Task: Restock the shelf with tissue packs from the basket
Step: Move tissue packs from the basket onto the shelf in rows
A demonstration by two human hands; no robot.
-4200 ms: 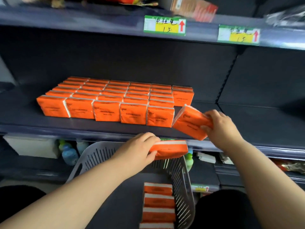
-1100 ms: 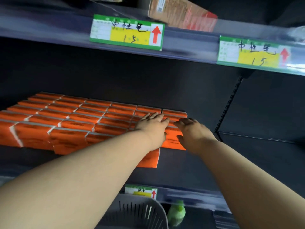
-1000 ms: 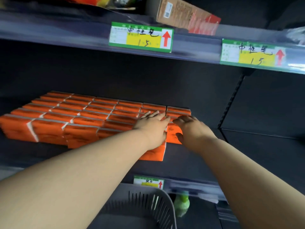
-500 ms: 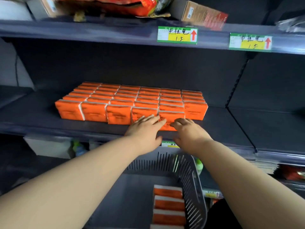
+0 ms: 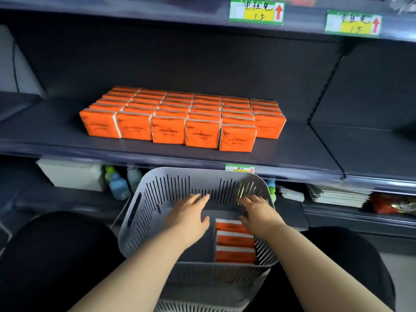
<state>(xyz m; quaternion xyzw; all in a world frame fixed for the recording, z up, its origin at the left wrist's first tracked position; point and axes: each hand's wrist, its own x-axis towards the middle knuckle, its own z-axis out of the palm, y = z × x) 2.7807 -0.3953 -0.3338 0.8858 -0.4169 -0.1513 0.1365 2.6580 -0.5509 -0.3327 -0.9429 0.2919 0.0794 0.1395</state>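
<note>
Several rows of orange tissue packs [image 5: 182,118] stand upright on the dark middle shelf [image 5: 292,154]. Below it sits a grey slotted basket [image 5: 144,210] holding a short row of orange tissue packs [image 5: 235,242] along its right side. My left hand [image 5: 188,218] hovers inside the basket, fingers straight and spread, holding nothing. My right hand [image 5: 256,210] is inside the basket too, just above the far end of the packs, fingers loosely bent and empty.
Yellow price tags [image 5: 256,11] hang on the upper shelf edge. The lower shelf holds a white box [image 5: 72,176], small bottles [image 5: 118,185], stacked booklets [image 5: 337,195] and a red packet [image 5: 391,203]. The shelf right of the tissue rows is bare.
Both hands have come down off the front tissue packs on the shelf and into the basket. The shelf rows now stand untouched, with two more packs at the right front.
</note>
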